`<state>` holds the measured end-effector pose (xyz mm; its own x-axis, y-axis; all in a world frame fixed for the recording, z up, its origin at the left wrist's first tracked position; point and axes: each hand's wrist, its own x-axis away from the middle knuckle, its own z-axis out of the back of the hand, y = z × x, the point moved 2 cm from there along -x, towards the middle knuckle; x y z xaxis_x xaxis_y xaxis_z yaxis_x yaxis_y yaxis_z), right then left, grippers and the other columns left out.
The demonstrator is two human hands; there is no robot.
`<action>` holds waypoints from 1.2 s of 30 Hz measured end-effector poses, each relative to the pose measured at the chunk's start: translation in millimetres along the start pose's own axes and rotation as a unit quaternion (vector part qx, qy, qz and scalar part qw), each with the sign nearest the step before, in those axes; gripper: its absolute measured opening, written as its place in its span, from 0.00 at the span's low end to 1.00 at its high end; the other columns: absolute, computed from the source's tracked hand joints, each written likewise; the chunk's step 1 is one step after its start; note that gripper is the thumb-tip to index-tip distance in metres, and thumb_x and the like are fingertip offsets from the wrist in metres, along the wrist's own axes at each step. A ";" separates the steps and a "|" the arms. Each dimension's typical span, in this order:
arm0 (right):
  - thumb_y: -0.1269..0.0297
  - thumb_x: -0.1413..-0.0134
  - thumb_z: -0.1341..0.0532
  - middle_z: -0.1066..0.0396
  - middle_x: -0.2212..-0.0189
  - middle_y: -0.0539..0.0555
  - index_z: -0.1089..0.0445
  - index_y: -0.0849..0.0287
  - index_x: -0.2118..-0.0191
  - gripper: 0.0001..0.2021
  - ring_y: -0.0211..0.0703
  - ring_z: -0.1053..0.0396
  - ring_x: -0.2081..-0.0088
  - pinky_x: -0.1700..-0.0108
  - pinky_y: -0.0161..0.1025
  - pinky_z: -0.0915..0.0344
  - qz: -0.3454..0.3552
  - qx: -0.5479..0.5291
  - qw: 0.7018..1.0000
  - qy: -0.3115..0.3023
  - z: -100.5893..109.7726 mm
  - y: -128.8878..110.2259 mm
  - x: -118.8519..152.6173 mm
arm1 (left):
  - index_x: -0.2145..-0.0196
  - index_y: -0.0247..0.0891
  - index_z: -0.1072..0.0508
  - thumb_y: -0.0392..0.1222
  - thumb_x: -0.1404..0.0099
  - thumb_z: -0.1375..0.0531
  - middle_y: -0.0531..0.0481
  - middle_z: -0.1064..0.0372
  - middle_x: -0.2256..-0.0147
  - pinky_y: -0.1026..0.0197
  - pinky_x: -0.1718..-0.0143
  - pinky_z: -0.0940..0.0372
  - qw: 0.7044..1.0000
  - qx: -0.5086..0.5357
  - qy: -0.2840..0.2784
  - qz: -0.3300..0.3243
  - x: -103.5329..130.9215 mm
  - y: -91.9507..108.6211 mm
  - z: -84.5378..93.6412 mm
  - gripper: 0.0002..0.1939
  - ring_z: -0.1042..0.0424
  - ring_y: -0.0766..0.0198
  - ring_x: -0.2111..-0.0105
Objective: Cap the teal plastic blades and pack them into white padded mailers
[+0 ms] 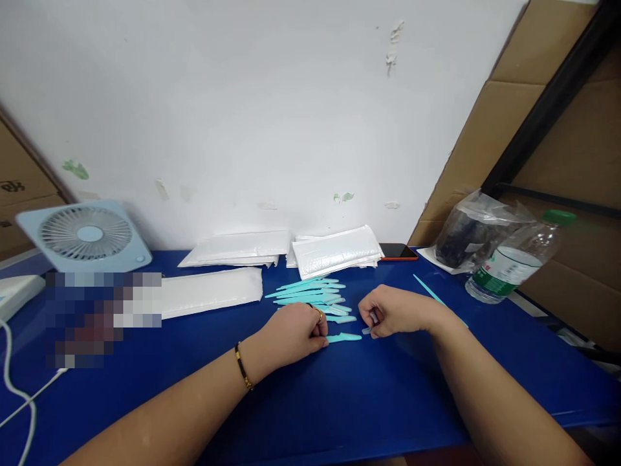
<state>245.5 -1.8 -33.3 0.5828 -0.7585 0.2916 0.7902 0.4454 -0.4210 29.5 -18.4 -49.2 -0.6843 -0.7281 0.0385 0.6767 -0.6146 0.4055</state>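
Although a white device (17, 294), well to the left of the row of turquoise tools (310, 294), is cut off at the edge, a white cable (32, 408) shows below it on the blue table (310, 408). A pale blue fan (90, 234) stands beyond the device, also well left of the row. Coarse squares blur a patch nearer the row, so what lies there cannot be made out; they also cover one end of a white padded envelope (213, 294), whose other end stops just left of the row. Behind the row lie two stacks of similar envelopes.

At the row's near side, the left hand (297, 331) is curled, thumb and forefinger pinching a turquoise tool (345, 337). One end points right; the rest is hidden by the hand, which also covers part of the row. Just right of the row, the right hand (387, 312) is bent inward, its fingertips closed on a small clear piece (366, 331), mostly concealed. Behind that hand, a phone (400, 251) is partly covered by an envelope. Farther right of the row, the right forearm partly hides a lone turquoise tool (429, 289); beyond are a clear plastic bag (466, 226) with dark, unclear contents and a green-capped bottle (509, 265).
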 end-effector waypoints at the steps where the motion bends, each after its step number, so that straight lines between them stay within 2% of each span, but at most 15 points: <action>1: 0.67 0.61 0.38 0.34 0.79 0.46 0.31 0.59 0.75 0.03 0.33 0.38 0.77 0.77 0.29 0.47 -0.002 0.008 1.000 0.024 0.7 -2.2 -0.4 | 0.71 0.41 0.28 0.44 0.44 0.42 0.54 0.29 0.73 0.66 0.77 0.47 1.000 -0.007 0.009 0.004 -0.2 -1.0 1.6 0.06 0.33 0.66 0.73; 3: 0.67 0.61 0.38 0.34 0.78 0.47 0.32 0.59 0.75 0.03 0.33 0.37 0.76 0.77 0.29 0.48 -0.013 0.021 0.998 0.051 0.7 -5.7 -0.6 | 0.71 0.41 0.28 0.43 0.44 0.42 0.54 0.29 0.73 0.66 0.76 0.46 1.000 -0.015 0.024 0.007 -0.1 -1.6 3.7 0.05 0.33 0.66 0.72; 7: 0.61 0.67 0.33 0.32 0.76 0.47 0.31 0.58 0.71 0.12 0.35 0.36 0.77 0.79 0.29 0.47 -0.034 -0.003 0.999 0.005 -3.7 -6.4 0.0 | 0.71 0.41 0.28 0.43 0.44 0.42 0.55 0.29 0.73 0.66 0.76 0.46 1.000 -0.010 0.022 0.005 -0.5 -1.7 3.3 0.05 0.33 0.66 0.72; 9: 0.62 0.68 0.33 0.31 0.74 0.48 0.30 0.57 0.68 0.14 0.35 0.35 0.77 0.79 0.29 0.46 -0.040 -0.011 0.999 0.003 -3.8 -3.1 1.0 | 0.71 0.41 0.28 0.43 0.44 0.42 0.55 0.29 0.73 0.66 0.76 0.46 1.000 -0.008 0.021 0.006 -1.3 -2.4 2.3 0.05 0.33 0.66 0.72; 14: 0.65 0.61 0.38 0.31 0.78 0.49 0.32 0.59 0.71 0.07 0.37 0.33 0.78 0.79 0.30 0.41 -0.058 -0.081 0.994 -0.035 -5.7 5.8 1.3 | 0.71 0.41 0.27 0.43 0.45 0.41 0.55 0.29 0.74 0.66 0.75 0.46 1.000 -0.009 0.022 -0.001 -3.2 -5.5 -0.1 0.05 0.33 0.67 0.72; 21: 0.64 0.57 0.39 0.31 0.79 0.49 0.31 0.60 0.72 0.06 0.38 0.31 0.78 0.75 0.32 0.38 0.004 -0.140 0.990 -0.032 -16.3 -5.8 -11.2 | 0.70 0.40 0.28 0.43 0.43 0.41 0.54 0.30 0.73 0.66 0.74 0.44 1.000 -0.002 0.008 -0.002 -4.3 -5.2 -2.7 0.05 0.33 0.66 0.71; 24: 0.62 0.58 0.38 0.31 0.77 0.49 0.30 0.59 0.70 0.08 0.38 0.33 0.75 0.73 0.33 0.39 0.033 -0.094 0.995 0.013 -15.6 -11.2 -14.1 | 0.66 0.41 0.28 0.44 0.42 0.42 0.52 0.30 0.67 0.64 0.66 0.41 0.999 -0.027 0.030 -0.012 -4.3 -4.5 -1.7 0.07 0.32 0.63 0.65; 26: 0.59 0.64 0.34 0.32 0.70 0.51 0.30 0.58 0.66 0.15 0.40 0.34 0.70 0.70 0.34 0.39 0.054 -0.029 0.995 0.074 -12.0 -13.0 -13.3 | 0.57 0.42 0.31 0.52 0.46 0.39 0.48 0.33 0.58 0.58 0.56 0.42 0.993 -0.064 0.095 -0.007 -4.1 -8.2 1.2 0.20 0.36 0.57 0.56; 28: 0.55 0.72 0.30 0.36 0.62 0.53 0.33 0.56 0.57 0.29 0.44 0.36 0.63 0.66 0.37 0.38 0.056 0.012 0.990 0.127 -8.7 -11.8 -11.3 | 0.47 0.38 0.39 0.65 0.57 0.38 0.41 0.40 0.49 0.50 0.49 0.48 0.984 -0.094 0.150 0.030 -4.1 -17.2 3.2 0.43 0.45 0.48 0.47; 30: 0.51 0.76 0.30 0.40 0.55 0.55 0.40 0.55 0.47 0.42 0.49 0.38 0.57 0.61 0.40 0.37 0.043 0.014 0.988 0.151 -7.8 -7.2 -10.5 | 0.42 0.33 0.47 0.73 0.64 0.42 0.35 0.48 0.44 0.46 0.46 0.52 0.980 -0.101 0.150 0.077 -5.3 -29.8 2.0 0.58 0.52 0.42 0.43; 33: 0.47 0.76 0.30 0.46 0.51 0.57 0.49 0.53 0.41 0.51 0.51 0.41 0.53 0.56 0.43 0.38 0.017 -0.014 0.988 0.156 -10.2 2.9 -13.7 | 0.40 0.33 0.52 0.76 0.62 0.46 0.34 0.52 0.42 0.45 0.45 0.54 0.985 -0.090 0.107 0.105 -8.6 -45.7 -1.9 0.60 0.55 0.41 0.42; 36: 0.45 0.75 0.31 0.48 0.50 0.57 0.56 0.52 0.38 0.55 0.46 0.38 0.59 0.60 0.42 0.35 -0.006 -0.060 0.987 0.149 -13.2 12.4 -20.0 | 0.42 0.36 0.48 0.72 0.55 0.47 0.38 0.49 0.43 0.47 0.47 0.51 0.990 -0.074 0.089 0.085 -11.0 -49.8 -1.8 0.50 0.52 0.45 0.43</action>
<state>241.1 12.6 -55.7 0.4778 -0.8776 0.0387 0.7581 0.3897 -0.5229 3.8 19.7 -71.4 -0.5081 -0.8582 -0.0728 0.8189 -0.5076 0.2677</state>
